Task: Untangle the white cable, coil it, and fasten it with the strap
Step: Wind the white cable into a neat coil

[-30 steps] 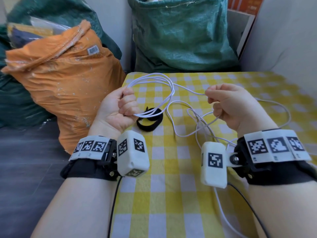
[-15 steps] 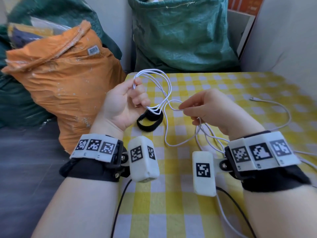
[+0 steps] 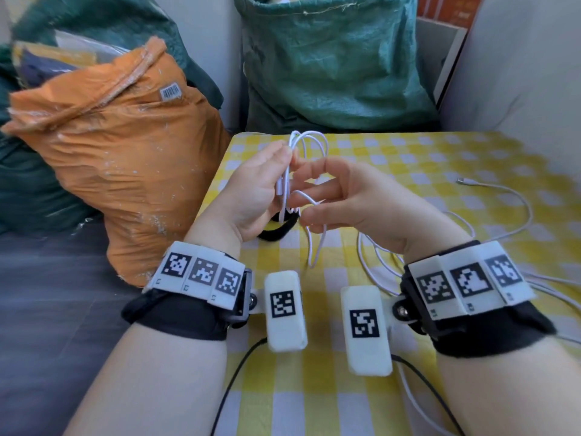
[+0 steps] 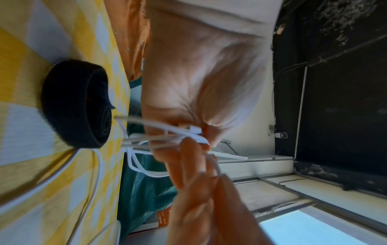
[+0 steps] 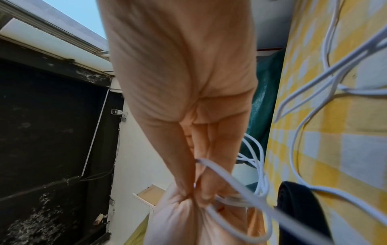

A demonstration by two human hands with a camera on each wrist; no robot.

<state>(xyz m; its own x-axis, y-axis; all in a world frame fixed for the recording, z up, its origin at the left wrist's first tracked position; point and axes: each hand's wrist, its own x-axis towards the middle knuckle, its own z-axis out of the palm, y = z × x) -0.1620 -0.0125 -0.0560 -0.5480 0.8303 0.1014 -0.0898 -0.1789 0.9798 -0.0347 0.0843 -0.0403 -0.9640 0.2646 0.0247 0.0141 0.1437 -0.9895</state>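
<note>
Above the table's far left corner, my left hand (image 3: 267,187) grips a bunch of white cable (image 3: 309,141) loops, held upright, thumb pressing them against the fingers. The left wrist view shows a connector (image 4: 194,129) under that thumb. My right hand (image 3: 320,190) meets the left one and pinches a strand of the cable (image 5: 228,177) against the bunch. The rest of the cable (image 3: 515,202) trails loose over the table to the right, its free plug (image 3: 462,180) lying flat. The black strap (image 3: 276,232), rolled into a ring, lies on the cloth just below both hands and also shows as the strap (image 4: 77,104) in the left wrist view.
The table (image 3: 408,152) wears a yellow-and-white checked cloth. An orange sack (image 3: 125,158) stands against its left edge and a green sack (image 3: 330,64) behind its far edge. A pale wall or cushion (image 3: 518,89) closes the right side. Black camera leads (image 3: 239,372) hang from both wrists.
My right hand has moved left, carrying a strand up to the left hand. The left hand has turned the loops from lying wide to standing upright. Less cable lies slack mid-table.
</note>
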